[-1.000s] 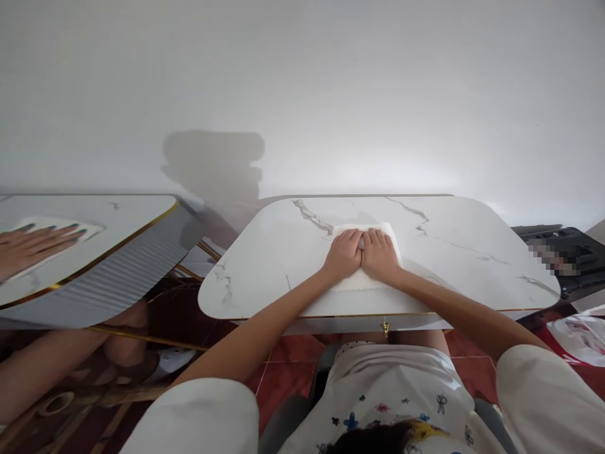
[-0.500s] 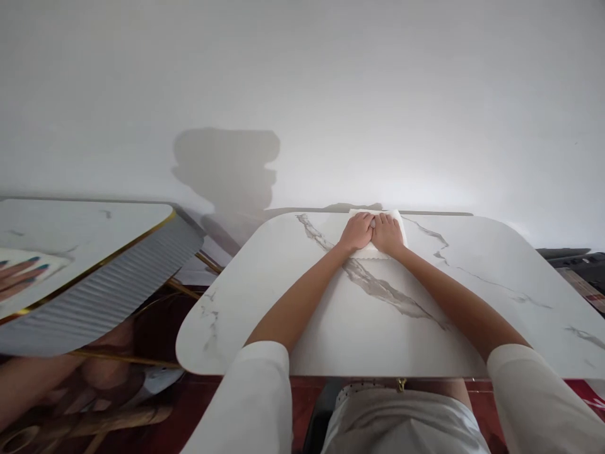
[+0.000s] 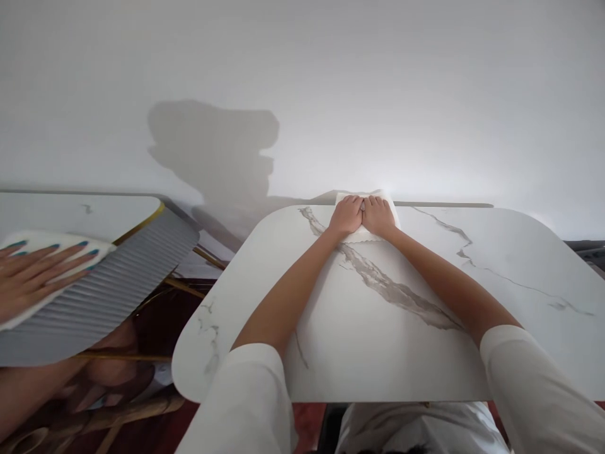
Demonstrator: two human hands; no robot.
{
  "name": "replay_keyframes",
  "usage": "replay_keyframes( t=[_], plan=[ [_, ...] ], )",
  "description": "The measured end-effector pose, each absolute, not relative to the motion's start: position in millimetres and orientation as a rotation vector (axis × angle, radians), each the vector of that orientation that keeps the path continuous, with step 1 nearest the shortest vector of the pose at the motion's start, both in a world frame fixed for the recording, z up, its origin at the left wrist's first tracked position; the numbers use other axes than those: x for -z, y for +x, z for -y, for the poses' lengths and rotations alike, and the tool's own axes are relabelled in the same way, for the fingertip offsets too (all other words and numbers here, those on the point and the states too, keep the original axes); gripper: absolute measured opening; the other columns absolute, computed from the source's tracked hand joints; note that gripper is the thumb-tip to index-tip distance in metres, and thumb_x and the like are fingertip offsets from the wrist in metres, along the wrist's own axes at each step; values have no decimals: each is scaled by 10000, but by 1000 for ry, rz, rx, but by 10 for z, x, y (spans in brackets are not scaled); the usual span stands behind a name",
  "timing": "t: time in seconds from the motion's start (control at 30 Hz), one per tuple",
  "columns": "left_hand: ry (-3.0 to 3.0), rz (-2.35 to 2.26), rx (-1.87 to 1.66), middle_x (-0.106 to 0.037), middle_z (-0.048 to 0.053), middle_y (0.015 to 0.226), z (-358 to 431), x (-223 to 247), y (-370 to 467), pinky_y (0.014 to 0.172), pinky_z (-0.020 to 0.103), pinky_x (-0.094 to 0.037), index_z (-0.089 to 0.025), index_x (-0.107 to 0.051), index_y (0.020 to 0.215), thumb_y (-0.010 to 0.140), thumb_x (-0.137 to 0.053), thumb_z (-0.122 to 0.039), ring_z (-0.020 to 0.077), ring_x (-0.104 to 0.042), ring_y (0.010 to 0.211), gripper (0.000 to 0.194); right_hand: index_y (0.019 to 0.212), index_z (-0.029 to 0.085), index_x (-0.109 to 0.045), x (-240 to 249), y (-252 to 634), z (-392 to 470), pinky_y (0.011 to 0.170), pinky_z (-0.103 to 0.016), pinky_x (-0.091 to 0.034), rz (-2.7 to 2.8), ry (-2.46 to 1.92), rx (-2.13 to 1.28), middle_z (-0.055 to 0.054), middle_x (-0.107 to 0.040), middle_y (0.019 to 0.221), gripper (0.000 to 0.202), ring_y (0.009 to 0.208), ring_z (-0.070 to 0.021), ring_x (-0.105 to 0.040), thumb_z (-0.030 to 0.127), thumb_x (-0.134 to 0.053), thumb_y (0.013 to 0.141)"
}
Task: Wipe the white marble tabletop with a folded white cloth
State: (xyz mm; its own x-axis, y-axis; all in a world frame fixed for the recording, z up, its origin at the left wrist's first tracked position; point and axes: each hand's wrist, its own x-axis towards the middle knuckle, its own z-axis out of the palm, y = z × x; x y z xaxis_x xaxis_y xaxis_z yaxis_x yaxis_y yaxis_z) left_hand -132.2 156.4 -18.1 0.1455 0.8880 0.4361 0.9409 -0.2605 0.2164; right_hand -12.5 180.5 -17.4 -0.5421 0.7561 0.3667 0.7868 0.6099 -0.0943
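Observation:
A white cloth (image 3: 363, 236) with a scalloped near edge lies at the far edge of the marble-patterned tabletop (image 3: 331, 328), and part of it reaches past that edge by the wall. My left hand (image 3: 346, 216) presses on the cloth's left half, fingers together and bent over it. Beside it, thumb to thumb, my right hand (image 3: 379, 217) bears down on the right half in the same closed shape. A small whitish bit of something shows between the thumbs; I cannot make out what it is. Both arms are stretched forward across the tabletop.
To the left stands a second marble-patterned table (image 3: 113, 208) with a gold edge and a ribbed grey side (image 3: 142, 271). Another person's hand (image 3: 42, 271) with blue nails lies on a white cloth there. A pale wall (image 3: 378, 94) rises behind both tables.
My hands and the cloth have shifted slightly toward the wall and over the far edge. The other person's hand and cloth have moved right, to their table's gold edge. The view has shifted too.

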Motion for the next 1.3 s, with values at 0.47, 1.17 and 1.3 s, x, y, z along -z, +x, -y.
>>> replay_keyframes(
  t=[0.47, 1.17, 1.3],
  plan=[
    [-2331, 1769, 777, -580, 90, 1084, -870, 173, -1164, 935, 378, -392, -187, -533, 1053, 807, -367, -110, 240, -504, 1049, 306, 1231, 44, -461, 191, 73, -1107, 983, -412, -262, 2450, -1197, 91, -201, -472, 1320, 379, 1208, -308, -377, 180, -308, 913],
    [-2210, 1919, 617, -483, 146, 1326, 1133, 264, -645, 1066, 459, -320, -115, -444, 1262, 835, -326, -165, 261, -410, 1253, 445, 1342, -29, -404, 112, 609, 812, 1066, -452, -256, 2616, -1097, 56, -230, -396, 1410, 491, 1316, -331, -332, 157, -338, 893],
    [-2168, 1959, 599, -506, 151, 1298, 1157, 235, -854, 1056, 457, -336, -112, -474, 1228, 825, -337, -156, 260, -430, 1231, 428, 1336, -40, -406, 114, 379, 786, 1068, -457, -257, 2622, -1039, 13, -238, -403, 1401, 495, 1312, -332, -335, 172, -361, 891]
  ],
)
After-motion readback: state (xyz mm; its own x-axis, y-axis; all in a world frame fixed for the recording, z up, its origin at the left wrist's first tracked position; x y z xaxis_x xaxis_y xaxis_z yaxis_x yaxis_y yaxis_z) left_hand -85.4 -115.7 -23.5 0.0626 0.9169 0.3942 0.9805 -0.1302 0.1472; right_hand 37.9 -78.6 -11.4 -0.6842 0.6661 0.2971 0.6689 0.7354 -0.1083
